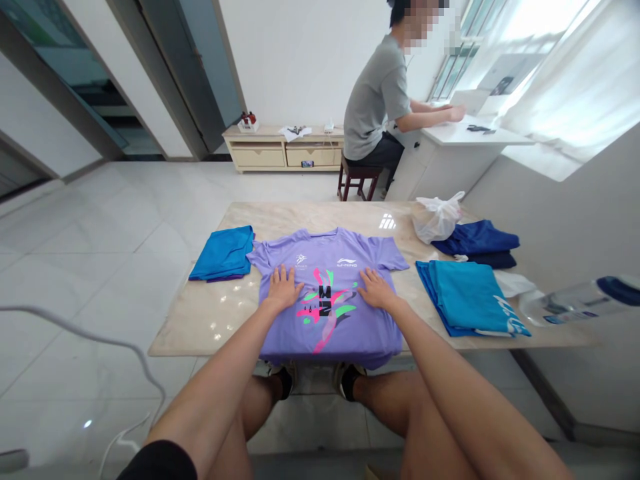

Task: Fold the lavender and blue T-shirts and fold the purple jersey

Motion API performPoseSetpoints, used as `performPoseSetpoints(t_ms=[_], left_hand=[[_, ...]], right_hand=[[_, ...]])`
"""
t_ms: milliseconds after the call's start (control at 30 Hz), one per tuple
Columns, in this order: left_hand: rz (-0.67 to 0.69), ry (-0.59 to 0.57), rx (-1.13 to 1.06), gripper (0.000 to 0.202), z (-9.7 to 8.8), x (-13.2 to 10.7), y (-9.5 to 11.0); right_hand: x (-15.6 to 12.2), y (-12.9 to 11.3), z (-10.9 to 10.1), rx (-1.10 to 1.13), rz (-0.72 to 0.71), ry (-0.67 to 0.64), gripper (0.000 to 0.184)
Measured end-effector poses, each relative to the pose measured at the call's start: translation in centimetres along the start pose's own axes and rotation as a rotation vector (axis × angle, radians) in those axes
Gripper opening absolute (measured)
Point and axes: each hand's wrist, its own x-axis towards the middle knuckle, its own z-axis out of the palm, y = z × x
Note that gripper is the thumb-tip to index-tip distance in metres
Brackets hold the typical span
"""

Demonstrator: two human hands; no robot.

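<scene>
Though face-up, purple shirt (328, 299) partly hidden under left hand (284, 289) and right hand (377, 290).

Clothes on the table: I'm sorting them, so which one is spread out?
The purple T-shirt under the left hand and right hand; the blue clothes to either side are folded.

beige table (200, 333) bears purple shirt (327, 297), folded clothes (470, 297), bag (436, 219), bottle (573, 301).

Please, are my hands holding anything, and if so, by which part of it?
Nothing is held: the left hand and right hand lie spread on the shirt.
</scene>
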Motion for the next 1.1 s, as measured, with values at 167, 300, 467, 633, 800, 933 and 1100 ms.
performPoseSetpoints(t_ms=[167,300,467,633,800,933,1100], left_hand=[[0.039,-0.054,0.012,0.084,-0.4,-0.5,-0.2],[0.063,0.018,0.014,0.077,-1.2,-0.5,-0.8],[0.095,0.095,-0.016,0.075,-3.3,2.3,-0.4],[0.048,0.098,-0.039,0.077,-2.9,6.5,-0.3],[0.0,0.356,-0.1,0.07,0.0,8.1,-1.8],[-0.069,0.433,-0.11,0.069,0.7,8.4,-2.3],[-0.065,0.211,-0.047,0.081,-1.1,8.3,-2.2]], right_hand=[[-0.2,-0.9,-1.1,-0.005,0.055,-0.046,0.077],[0.4,-1.1,-3.1,-0.068,0.013,0.012,0.071],[3.5,-1.7,-5.4,-0.093,-0.061,0.109,0.075],[7.3,-3.0,-4.2,-0.032,0.071,0.115,0.079],[9.1,-2.3,-0.5,0.036,0.133,0.311,0.079],[9.4,-1.5,0.1,0.016,0.092,0.344,0.077],[8.9,-0.9,-1.3,-0.049,0.057,0.228,0.077]])
